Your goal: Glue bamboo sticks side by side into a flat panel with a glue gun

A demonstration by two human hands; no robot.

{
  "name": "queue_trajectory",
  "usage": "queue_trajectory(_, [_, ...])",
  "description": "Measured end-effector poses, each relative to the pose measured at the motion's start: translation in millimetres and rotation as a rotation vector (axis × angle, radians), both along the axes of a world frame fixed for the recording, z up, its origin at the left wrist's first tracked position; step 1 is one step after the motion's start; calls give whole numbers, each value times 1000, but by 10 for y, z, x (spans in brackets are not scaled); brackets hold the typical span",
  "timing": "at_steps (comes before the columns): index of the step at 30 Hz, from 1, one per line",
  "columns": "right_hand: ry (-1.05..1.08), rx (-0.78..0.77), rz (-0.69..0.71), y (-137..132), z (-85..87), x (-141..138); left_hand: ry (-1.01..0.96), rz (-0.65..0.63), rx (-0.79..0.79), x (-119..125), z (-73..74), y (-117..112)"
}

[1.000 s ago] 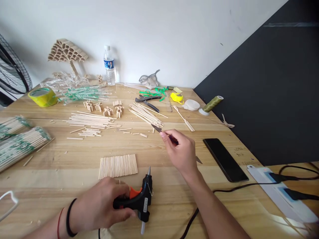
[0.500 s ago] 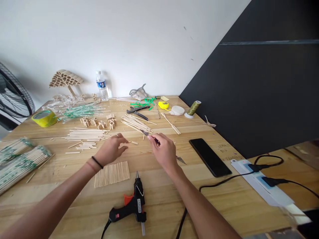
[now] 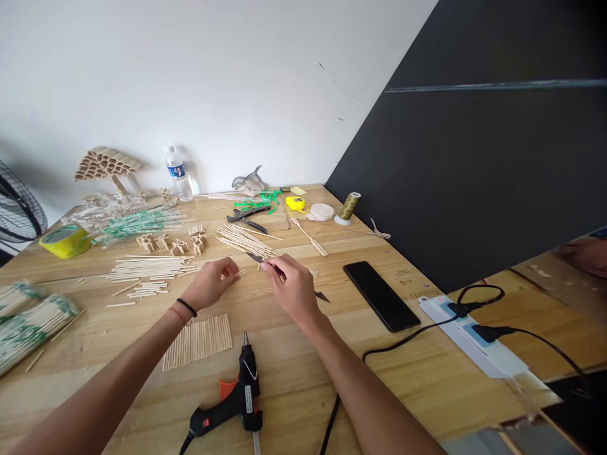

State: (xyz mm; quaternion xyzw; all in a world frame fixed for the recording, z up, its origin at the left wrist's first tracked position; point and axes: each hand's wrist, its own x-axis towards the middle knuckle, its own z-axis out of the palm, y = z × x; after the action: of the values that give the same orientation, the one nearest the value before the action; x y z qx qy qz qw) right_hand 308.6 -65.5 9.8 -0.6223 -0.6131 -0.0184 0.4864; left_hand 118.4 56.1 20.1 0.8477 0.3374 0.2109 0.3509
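Observation:
My left hand (image 3: 212, 282) is pinched closed on a short wooden stick (image 3: 241, 272), whose end pokes out past the fingertips. To its right, my right hand (image 3: 294, 285) grips a dark double-pointed craft knife (image 3: 255, 258); one blade points left and the other tip shows behind the hand. Just beyond the knife lies a loose pile of long wooden sticks (image 3: 241, 238). A flat row of short cut sticks (image 3: 202, 340) lies side by side below my left hand. The black hot glue gun (image 3: 246, 385) rests in front, nozzle facing away from me.
A black phone (image 3: 379, 296) and a power strip (image 3: 474, 338) with cables lie at the right. More sticks (image 3: 149, 268), small stick assemblies (image 3: 179, 246), yellow tape (image 3: 65, 241), pliers (image 3: 249, 217), a tape measure (image 3: 294, 203) and a bottle (image 3: 179, 175) occupy the left and back.
My left fingers have closed on the short stick, which lay near them on the table before. The whole view has shifted, so things appear farther left. The right hand keeps the knife.

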Motion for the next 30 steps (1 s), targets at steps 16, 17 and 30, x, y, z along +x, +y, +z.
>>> queue_trajectory(16, [-107, -3, 446, -253, 46, -517, -588, 135, -596, -769, -52, -843])
queue_trajectory(17, [-111, -5, 440, -257, 47, -521, -597, 127, -606, -762, -56, -855])
queue_trajectory(30, [-125, -61, 446, -309, 97, -560, -644, 132, -606, -780, -12, -1003])
